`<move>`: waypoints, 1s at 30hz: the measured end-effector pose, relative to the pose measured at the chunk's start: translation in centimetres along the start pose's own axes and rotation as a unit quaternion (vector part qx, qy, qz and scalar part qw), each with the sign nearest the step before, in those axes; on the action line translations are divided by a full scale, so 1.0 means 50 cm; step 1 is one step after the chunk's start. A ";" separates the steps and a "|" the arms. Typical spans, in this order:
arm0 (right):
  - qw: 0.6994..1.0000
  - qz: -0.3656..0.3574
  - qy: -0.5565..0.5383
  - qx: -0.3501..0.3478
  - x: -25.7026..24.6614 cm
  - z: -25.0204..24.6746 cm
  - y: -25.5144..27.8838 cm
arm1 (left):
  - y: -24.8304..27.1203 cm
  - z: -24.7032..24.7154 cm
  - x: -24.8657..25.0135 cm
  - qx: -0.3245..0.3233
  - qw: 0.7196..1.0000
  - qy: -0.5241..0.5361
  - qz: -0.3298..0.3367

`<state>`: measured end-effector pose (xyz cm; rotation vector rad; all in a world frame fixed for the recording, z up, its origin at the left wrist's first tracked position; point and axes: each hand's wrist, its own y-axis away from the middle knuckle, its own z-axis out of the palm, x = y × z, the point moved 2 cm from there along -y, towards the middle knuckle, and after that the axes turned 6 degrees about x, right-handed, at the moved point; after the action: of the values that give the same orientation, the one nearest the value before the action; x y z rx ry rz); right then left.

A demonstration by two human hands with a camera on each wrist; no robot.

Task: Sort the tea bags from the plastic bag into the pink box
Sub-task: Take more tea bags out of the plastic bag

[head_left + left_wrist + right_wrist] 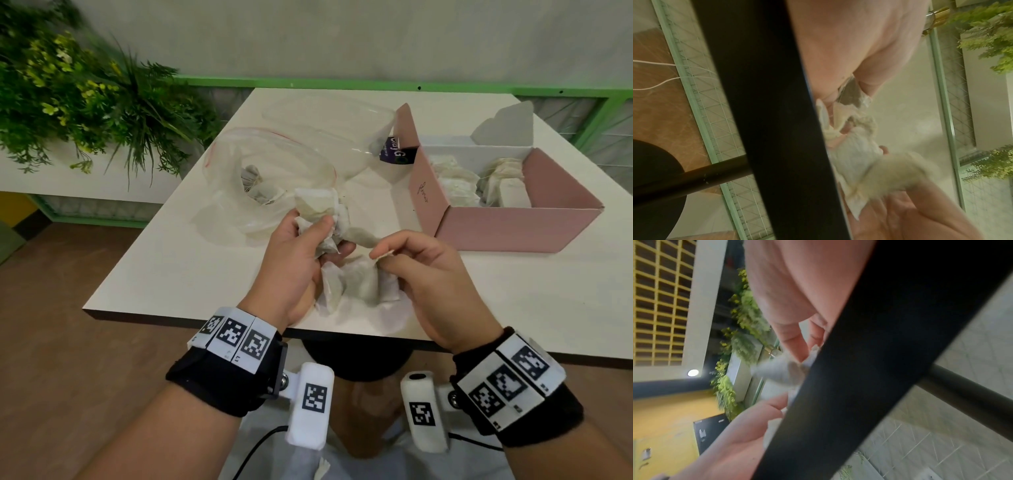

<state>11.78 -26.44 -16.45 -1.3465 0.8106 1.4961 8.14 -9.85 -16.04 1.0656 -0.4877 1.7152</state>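
Note:
My left hand (308, 246) grips a bunch of pale tea bags (317, 207) just above the table's near edge. My right hand (387, 255) pinches the corner of one tea bag (363, 238) that stretches across to the bunch. More tea bags (356, 286) lie on the table under both hands. Behind them the clear plastic bag (267, 171) lies open with a few tea bags (260, 193) left inside. At the right stands the open pink box (513, 226), holding several tea bags (455, 185). In the left wrist view the held bags (855, 155) show blurred.
A second clear bag (325, 120) with a purple label (394, 152) lies at the back of the white table (178, 260). The box's raised flap (507, 123) stands behind it. Green plants (85, 96) fill the ledge on the left. The table's dark edge (766, 120) crosses both wrist views.

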 end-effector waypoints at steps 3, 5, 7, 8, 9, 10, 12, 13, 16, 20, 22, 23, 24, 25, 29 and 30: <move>1.000 0.015 -0.014 0.022 -0.003 -0.004 0.000 | 0.001 0.000 0.000 0.008 1.000 -0.009 0.006; 0.998 0.035 -0.040 0.028 -0.009 -0.006 0.001 | 0.001 0.000 0.000 0.010 1.000 -0.008 0.010; 0.997 0.048 -0.058 0.028 -0.013 -0.005 0.003 | 0.002 0.000 0.000 0.010 1.000 -0.005 0.007; 0.996 0.051 -0.064 0.030 -0.013 -0.005 0.003 | 0.002 0.000 0.000 0.009 1.000 -0.007 0.006; 0.996 0.050 -0.066 0.034 -0.012 -0.003 0.002 | 0.002 0.000 0.000 0.008 1.000 -0.009 0.006; 0.996 0.046 -0.061 0.042 -0.011 -0.002 0.002 | 0.002 -0.001 0.000 0.007 1.000 -0.011 0.006; 0.997 0.026 -0.049 0.057 -0.004 -0.004 -0.001 | 0.002 -0.001 -0.002 0.001 1.000 -0.019 0.007; 0.997 0.017 -0.043 0.060 -0.002 -0.004 -0.004 | 0.003 0.000 -0.004 -0.004 1.000 -0.027 0.008; 0.998 0.011 -0.046 0.052 0.003 -0.004 -0.010 | 0.005 0.005 -0.005 -0.025 0.998 -0.061 0.015; 0.998 -0.007 0.011 0.056 -0.008 0.015 -0.019 | 0.006 0.007 -0.007 -0.037 0.991 -0.125 0.030; 0.993 -0.048 0.088 0.069 -0.022 0.032 -0.032 | 0.006 0.007 -0.009 -0.043 0.988 -0.144 0.034; 0.986 -0.075 0.131 0.074 -0.030 0.041 -0.040 | 0.007 0.007 -0.010 -0.053 0.987 -0.146 0.037; 0.978 -0.097 0.171 0.074 -0.037 0.051 -0.048 | 0.007 0.009 -0.011 -0.062 0.987 -0.145 0.041; 0.970 -0.113 0.204 0.070 -0.042 0.060 -0.057 | 0.009 0.010 -0.012 -0.067 0.987 -0.140 0.044; 0.957 -0.117 0.259 0.051 -0.056 0.072 -0.071 | 0.008 0.008 -0.008 -0.064 0.990 -0.118 0.048; 0.957 -0.114 0.262 0.052 -0.059 0.069 -0.071 | 0.007 0.007 -0.006 -0.065 0.990 -0.116 0.048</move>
<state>13.71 -22.67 -12.55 -1.7195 1.0035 0.9089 7.99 -10.41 -16.07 1.1695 -0.7990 1.6250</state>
